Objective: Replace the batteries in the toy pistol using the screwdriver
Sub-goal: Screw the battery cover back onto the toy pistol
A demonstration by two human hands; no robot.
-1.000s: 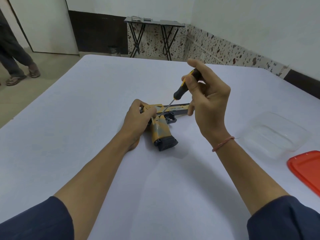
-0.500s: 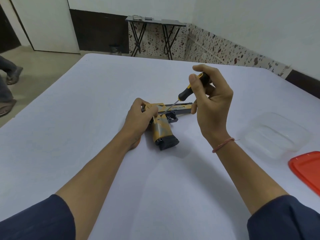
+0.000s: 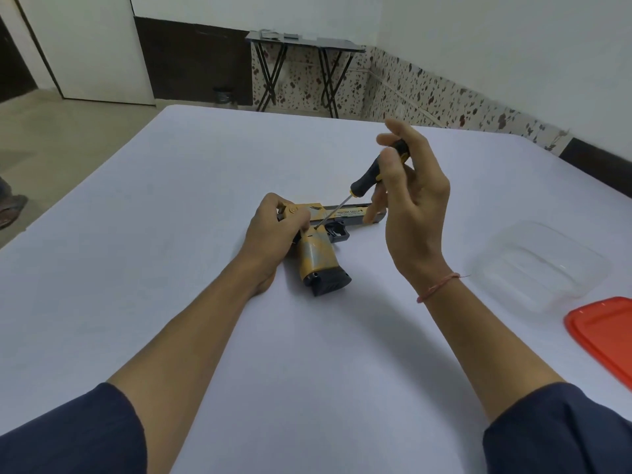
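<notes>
A tan and black toy pistol (image 3: 319, 258) lies on its side on the white table (image 3: 171, 234), barrel pointing right, grip toward me. My left hand (image 3: 273, 230) grips its rear end and holds it down. My right hand (image 3: 410, 200) pinches the black and yellow handle of a screwdriver (image 3: 369, 176) between thumb and fingertips, the other fingers spread loosely. The screwdriver slants down to the left and its tip touches the top of the grip, just beside my left thumb.
A clear plastic container (image 3: 537, 265) sits on the table to the right, with a red lid (image 3: 605, 340) at the right edge. Beyond the table's far edge stands a small folding table (image 3: 301, 46) against the wall. A person's foot (image 3: 10, 203) shows at far left.
My right hand's fingers have shifted on the screwdriver handle, consistent with turning it, and now spread more loosely. The tip stays on the grip. The person at the left has moved further out of view.
</notes>
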